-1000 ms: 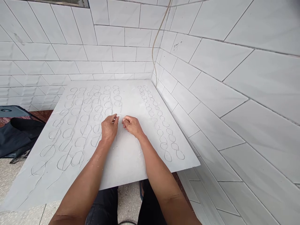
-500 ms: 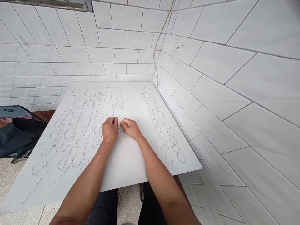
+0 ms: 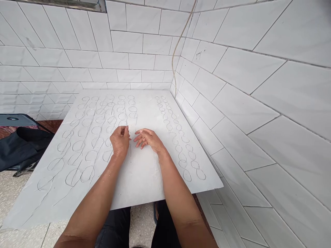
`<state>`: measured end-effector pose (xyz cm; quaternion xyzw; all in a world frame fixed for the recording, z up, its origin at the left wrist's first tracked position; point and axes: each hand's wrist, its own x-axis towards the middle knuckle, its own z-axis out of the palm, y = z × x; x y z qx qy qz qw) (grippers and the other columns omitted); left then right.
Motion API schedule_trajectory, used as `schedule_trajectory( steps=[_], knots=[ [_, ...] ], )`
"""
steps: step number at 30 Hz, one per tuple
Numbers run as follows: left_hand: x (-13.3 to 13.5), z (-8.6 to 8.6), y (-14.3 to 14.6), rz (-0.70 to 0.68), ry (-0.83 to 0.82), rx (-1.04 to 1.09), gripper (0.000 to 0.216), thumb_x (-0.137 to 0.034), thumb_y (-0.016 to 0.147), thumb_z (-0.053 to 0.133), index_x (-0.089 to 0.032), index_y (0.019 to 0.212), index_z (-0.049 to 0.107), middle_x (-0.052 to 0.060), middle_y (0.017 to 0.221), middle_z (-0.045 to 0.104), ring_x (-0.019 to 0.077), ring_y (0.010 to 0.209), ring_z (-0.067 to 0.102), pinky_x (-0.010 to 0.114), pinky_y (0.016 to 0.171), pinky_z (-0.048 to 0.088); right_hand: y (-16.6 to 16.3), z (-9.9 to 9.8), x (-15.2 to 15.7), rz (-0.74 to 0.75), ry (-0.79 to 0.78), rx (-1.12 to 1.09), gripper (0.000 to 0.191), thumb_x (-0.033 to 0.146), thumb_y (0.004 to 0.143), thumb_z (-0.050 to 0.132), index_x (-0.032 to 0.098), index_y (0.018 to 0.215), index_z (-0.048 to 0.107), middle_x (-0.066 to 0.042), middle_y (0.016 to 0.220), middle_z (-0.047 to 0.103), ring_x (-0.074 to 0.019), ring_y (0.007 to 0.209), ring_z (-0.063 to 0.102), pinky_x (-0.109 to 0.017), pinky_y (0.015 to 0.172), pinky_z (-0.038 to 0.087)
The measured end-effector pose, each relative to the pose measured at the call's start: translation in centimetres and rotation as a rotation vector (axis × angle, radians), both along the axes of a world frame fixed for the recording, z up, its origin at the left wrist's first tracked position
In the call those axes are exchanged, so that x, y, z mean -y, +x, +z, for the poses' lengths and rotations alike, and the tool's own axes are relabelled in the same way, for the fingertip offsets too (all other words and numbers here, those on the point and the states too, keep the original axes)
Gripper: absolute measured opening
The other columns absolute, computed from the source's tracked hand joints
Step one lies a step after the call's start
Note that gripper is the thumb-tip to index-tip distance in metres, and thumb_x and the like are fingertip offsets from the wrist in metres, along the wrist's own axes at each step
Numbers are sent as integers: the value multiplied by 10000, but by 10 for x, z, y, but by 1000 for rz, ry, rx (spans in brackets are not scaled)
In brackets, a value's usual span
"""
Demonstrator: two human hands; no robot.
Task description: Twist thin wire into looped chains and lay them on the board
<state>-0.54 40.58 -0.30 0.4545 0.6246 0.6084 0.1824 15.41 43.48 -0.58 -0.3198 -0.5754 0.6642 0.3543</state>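
A white board point(image 3: 144, 179) lies flat in front of me, covered with rows of thin wire loops point(image 3: 90, 134). My left hand point(image 3: 119, 140) rests near the board's middle with its fingertips pinched on a thin wire point(image 3: 130, 146) whose tail runs down toward me. Just right of it, my right hand point(image 3: 148, 137) hovers with the fingers spread and holds nothing. A separate double row of smaller wire loops point(image 3: 178, 137) runs along the board's right side.
White tiled walls point(image 3: 232, 86) close off the back and right side. A thin cable point(image 3: 178, 48) hangs down in the corner. A dark bag point(image 3: 20, 144) lies on the floor at the left. My legs show under the board's near edge.
My right hand has let go of the wire and spread its fingers. The left hand keeps its pinch. The view has shifted slightly.
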Motion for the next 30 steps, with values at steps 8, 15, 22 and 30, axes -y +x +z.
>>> schedule_trajectory(
  steps=[8,15,22,30],
  knots=[
    [0,0,0,3,-32,-30,221,-392,914,609,-196,828,662,6,745,660,126,507,598,260,500,487,-4,-6,0,73,47,8,318,467,895,683,171,999,630,-7,719,675,-121,539,617,-242,489,496],
    [2,1,1,19,-35,-68,204,-370,926,589,-206,817,639,-6,741,657,117,478,591,269,528,469,-7,-1,2,-3,75,46,233,413,905,656,187,927,607,18,662,658,-102,474,562,-225,449,444],
    [5,3,7,47,-94,54,153,-353,916,572,-219,841,568,-12,723,645,135,459,609,265,468,464,-19,-2,7,5,91,-8,192,384,925,616,196,919,574,26,664,655,-108,489,575,-233,474,452],
    [5,3,5,1,-116,5,113,-265,891,543,-231,983,600,-48,647,590,129,486,585,263,565,503,-23,-8,6,-9,79,-39,245,433,911,638,197,918,570,21,663,655,-113,483,576,-240,470,445]
  ],
)
